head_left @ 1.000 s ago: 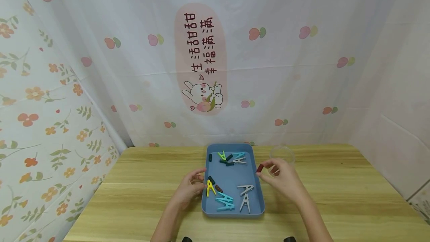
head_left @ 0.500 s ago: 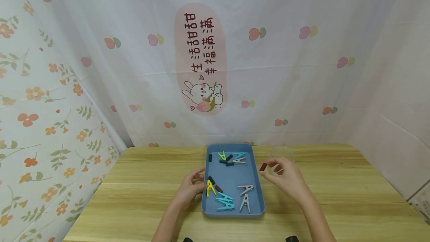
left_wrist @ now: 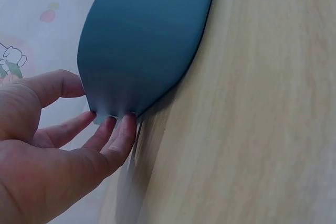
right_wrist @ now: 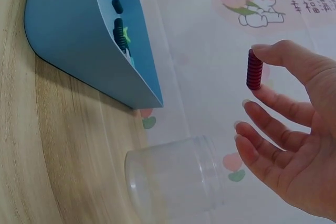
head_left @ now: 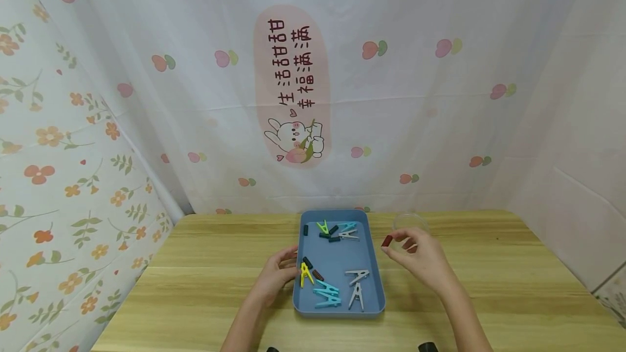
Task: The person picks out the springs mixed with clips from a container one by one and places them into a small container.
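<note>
The fingers (right_wrist: 286, 103) of my right hand (right_wrist: 315, 153) pinch a dark red spring (right_wrist: 254, 70) end to end, thumb against forefinger; in the head view it is right of centre, just outside the blue tray (head_left: 339, 257). A clear cup (right_wrist: 170, 179) stands near that hand, at the bottom of the right wrist view. My left hand (head_left: 274, 277) keeps its fingers a little apart, tips touching the tray's outer wall. Just inside lies a yellow clip (head_left: 305, 273); two turquoise clips (head_left: 326, 288) lie at the tray's lower left.
</note>
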A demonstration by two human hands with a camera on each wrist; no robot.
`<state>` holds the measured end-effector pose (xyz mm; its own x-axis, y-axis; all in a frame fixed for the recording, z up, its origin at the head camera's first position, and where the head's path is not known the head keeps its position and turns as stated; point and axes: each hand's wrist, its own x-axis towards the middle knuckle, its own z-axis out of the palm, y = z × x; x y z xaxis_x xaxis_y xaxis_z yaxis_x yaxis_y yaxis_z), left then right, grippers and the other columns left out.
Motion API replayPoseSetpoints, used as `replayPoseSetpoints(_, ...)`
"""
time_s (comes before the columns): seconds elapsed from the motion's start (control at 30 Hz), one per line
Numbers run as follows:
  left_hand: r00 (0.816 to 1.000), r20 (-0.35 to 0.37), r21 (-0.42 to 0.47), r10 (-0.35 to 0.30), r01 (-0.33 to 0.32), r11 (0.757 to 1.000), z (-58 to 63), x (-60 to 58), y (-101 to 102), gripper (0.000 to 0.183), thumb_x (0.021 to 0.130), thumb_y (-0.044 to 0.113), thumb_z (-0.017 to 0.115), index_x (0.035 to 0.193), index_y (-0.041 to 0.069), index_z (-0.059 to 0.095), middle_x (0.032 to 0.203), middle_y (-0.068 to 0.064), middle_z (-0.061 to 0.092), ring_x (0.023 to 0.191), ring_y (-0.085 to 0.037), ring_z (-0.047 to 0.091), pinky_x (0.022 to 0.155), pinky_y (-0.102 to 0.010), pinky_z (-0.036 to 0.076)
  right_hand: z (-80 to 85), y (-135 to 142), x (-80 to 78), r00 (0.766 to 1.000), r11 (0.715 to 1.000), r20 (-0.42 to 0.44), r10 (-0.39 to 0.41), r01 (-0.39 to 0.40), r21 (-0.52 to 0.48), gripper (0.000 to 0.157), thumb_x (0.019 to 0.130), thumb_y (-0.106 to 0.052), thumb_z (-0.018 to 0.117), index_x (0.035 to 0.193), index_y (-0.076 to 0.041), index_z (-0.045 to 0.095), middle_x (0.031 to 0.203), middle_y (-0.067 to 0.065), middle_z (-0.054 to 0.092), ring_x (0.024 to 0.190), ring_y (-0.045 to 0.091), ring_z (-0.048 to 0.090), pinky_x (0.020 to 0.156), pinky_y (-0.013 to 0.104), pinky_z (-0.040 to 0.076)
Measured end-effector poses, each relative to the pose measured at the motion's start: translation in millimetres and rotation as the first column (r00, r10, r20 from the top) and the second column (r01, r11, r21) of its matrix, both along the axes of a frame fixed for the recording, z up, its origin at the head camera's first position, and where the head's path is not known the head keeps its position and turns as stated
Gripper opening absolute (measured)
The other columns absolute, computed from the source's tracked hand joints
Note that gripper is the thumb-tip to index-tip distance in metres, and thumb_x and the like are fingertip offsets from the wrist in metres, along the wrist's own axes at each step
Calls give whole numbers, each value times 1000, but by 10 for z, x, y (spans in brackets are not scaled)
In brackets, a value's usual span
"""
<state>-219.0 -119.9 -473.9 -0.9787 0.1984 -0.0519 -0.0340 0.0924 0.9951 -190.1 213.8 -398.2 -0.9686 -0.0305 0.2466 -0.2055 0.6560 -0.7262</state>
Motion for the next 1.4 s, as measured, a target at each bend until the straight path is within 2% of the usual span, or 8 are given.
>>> replayPoseSetpoints(0.17, 1000, 3, 5, -5, 5, 1000, 0, 0, 3, 65, 91, -8, 62, 152, -14, 41, 148, -37, 47, 136, -53, 50, 103, -45, 56, 1, 36, -9, 1000, 1000, -15, -14, 14, 2, 41, 90, -24, 86, 120, 0, 73, 111, 13, 71, 94, 25, 65, 80, 38, 56)
replayPoseSetpoints(0.53, 1000, 9, 15, -3, 3, 1000, 5, -1, 11, 66, 89, -8, 61, 152, -14, 41, 148, -36, 47, 136, -53, 51, 103, -45, 56, 15, 105, -36, 999, 999, -15, -35, 35, -6, 44, 92, -26, 84, 123, 2, 71, 112, 18, 70, 94, 28, 65, 73, 35, 55)
replayPoseSetpoints(0.83, 1000, 15, 23, -3, 3, 1000, 5, -10, 11, 66, 89, -8, 60, 152, -14, 41, 148, -35, 47, 137, -52, 51, 102, -44, 56, 0, 157, -54, 996, 996, -9, -92, 92, 8, 43, 92, -26, 83, 121, 2, 71, 112, 19, 71, 96, 31, 66, 71, 31, 54)
replayPoseSetpoints(1.4, 1000, -1, 15, -11, 11, 1000, 12, 8, -2, 66, 88, -8, 61, 151, -15, 41, 147, -36, 48, 136, -53, 50, 103, -45, 55, -56, 256, -71, 991, 991, 0, -131, 131, 18, 42, 94, -25, 81, 123, 3, 70, 110, 22, 71, 95, 34, 65, 70, 34, 53)
